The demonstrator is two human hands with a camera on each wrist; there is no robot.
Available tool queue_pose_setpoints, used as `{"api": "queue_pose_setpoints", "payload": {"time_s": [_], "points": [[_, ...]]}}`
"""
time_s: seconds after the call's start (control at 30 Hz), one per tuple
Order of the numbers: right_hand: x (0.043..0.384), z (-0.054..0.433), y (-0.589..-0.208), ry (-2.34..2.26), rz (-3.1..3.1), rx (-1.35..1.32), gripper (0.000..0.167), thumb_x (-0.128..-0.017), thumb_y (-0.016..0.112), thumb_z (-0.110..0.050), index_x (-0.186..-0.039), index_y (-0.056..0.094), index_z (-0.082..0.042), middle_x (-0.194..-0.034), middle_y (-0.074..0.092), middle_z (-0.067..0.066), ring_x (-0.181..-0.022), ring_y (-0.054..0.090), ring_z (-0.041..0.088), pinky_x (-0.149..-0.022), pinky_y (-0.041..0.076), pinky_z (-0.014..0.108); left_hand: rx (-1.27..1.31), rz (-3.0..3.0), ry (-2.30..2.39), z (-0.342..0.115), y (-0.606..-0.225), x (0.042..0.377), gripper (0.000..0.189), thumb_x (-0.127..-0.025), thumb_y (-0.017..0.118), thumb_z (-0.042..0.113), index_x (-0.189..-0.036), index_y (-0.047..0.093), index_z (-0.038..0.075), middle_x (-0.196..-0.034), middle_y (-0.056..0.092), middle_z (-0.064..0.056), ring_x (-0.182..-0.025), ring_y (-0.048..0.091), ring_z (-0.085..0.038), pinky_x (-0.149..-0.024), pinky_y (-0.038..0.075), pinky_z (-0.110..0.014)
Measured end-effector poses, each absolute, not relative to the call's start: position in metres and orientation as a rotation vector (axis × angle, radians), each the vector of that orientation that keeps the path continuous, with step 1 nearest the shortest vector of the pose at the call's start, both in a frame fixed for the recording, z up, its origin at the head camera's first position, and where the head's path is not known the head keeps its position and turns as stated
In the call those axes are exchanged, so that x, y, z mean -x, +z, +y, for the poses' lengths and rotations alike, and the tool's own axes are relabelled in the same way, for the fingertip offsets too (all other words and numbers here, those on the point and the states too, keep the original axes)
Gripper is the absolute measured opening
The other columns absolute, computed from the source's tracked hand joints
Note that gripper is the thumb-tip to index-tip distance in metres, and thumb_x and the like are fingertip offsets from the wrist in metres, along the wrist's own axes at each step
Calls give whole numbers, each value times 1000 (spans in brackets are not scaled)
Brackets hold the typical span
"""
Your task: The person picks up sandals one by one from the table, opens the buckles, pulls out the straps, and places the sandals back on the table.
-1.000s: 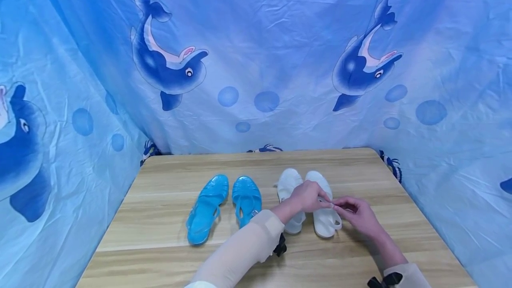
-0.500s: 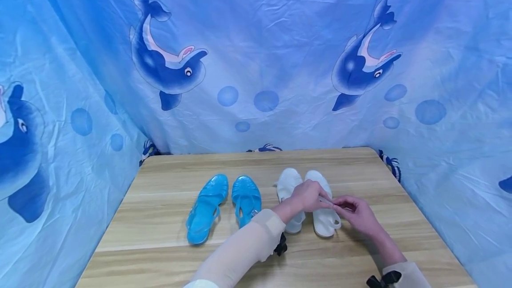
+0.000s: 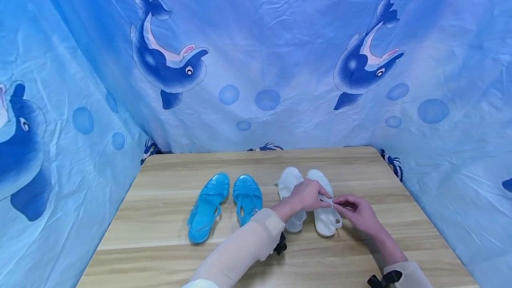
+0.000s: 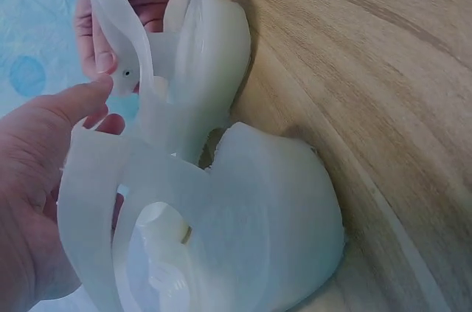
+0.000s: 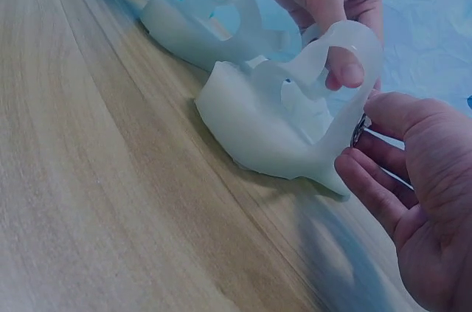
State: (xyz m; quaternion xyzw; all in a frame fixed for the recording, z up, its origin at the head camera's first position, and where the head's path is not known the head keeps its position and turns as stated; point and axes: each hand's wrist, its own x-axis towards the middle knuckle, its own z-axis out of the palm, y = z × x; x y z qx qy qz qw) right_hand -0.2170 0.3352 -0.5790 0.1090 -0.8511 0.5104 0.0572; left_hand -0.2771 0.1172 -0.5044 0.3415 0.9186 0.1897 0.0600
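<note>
Two whitish, translucent jelly sandals stand side by side on the table: the left white sandal (image 3: 288, 180) and the right white sandal (image 3: 324, 226). Reaching across the left one, my left hand (image 3: 307, 195) pinches the ankle strap of the right sandal between thumb and fingers; a small hole in the strap (image 4: 124, 76) shows by the thumb tip in the left wrist view. From the right, my right hand (image 3: 362, 216) pinches the small metal buckle (image 5: 359, 130) on that strap. The fingertips of both hands nearly meet. In the head view, my hands hide much of the strap.
A pair of bright blue jelly sandals, left (image 3: 206, 210) and right (image 3: 246, 194), stands on the left part of the wooden table (image 3: 152, 199). My left forearm covers the right blue one's heel. A blue dolphin-print curtain (image 3: 256, 57) hangs behind the table and at both sides.
Both hands stay at the strap of the right white sandal, with only slight finger movement. The head view has shifted very slightly. The sandals have not moved.
</note>
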Motion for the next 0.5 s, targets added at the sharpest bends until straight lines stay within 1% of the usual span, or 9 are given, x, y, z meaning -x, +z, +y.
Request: {"api": "queue_pose_setpoints", "payload": {"time_s": [0.1,0.33,0.4,0.5], "points": [[216,335,-578,1553,-2590,-324,16,-101,75,-16,-115,78,-9,-116,78,15,-101,69,-3,-86,59,20,-1017,2771,568,117,-506,278,19,-95,80,46,-111,84,38,-110,81,20,-72,54,3,-64,42,-13],[216,334,-576,1552,-2609,-302,17,-102,73,-19,-115,78,-10,-118,78,13,-102,69,-3,-87,58,19,-1009,2752,598,112,-508,279,20,-96,79,45,-112,84,34,-107,82,17,-61,47,0,-63,40,-13],[215,333,-576,1554,-2604,-295,17,-102,74,-19,-115,78,-10,-117,78,14,-102,69,-3,-88,58,19,-1015,2758,598,111,-507,280,20,-96,79,44,-113,84,34,-108,82,17,-61,48,0,-64,40,-12],[214,333,-576,1550,-2605,-274,17,-102,74,-19,-115,78,-9,-116,78,13,-102,68,-3,-89,57,18,-1004,2764,586,109,-506,281,19,-96,79,42,-113,84,33,-108,82,17,-67,55,2,-69,45,-12]]}}
